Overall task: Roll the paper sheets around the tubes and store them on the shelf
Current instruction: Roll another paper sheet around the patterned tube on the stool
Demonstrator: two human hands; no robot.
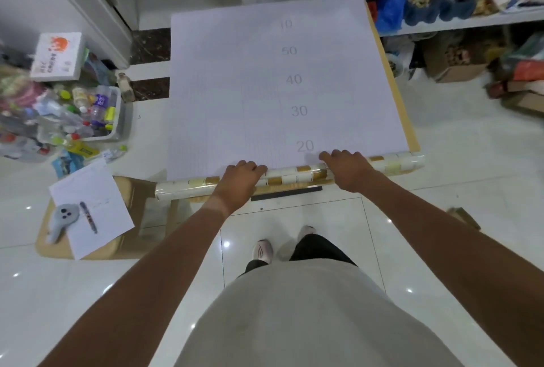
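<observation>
While each hand — left point(239, 179), right point(347, 168) — grips it, tube point(290, 176) lies crosswise.

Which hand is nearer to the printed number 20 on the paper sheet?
Right. The right hand rests on the tube just right of and below the number 20; the left hand lies further to its left.

We see a wooden table point(396, 96) standing on the white tiled floor point(441, 160), and a big paper sheet point(235, 87) with grey numbers lies flat on it and covers almost all of its top. At the table's near edge lies a patterned tube point(294, 177), touching the sheet. Left of the table, a lower wooden stool point(50, 237) carries a small white paper point(97, 219), a pen point(88, 217) and a grey fan point(63, 219).
</observation>
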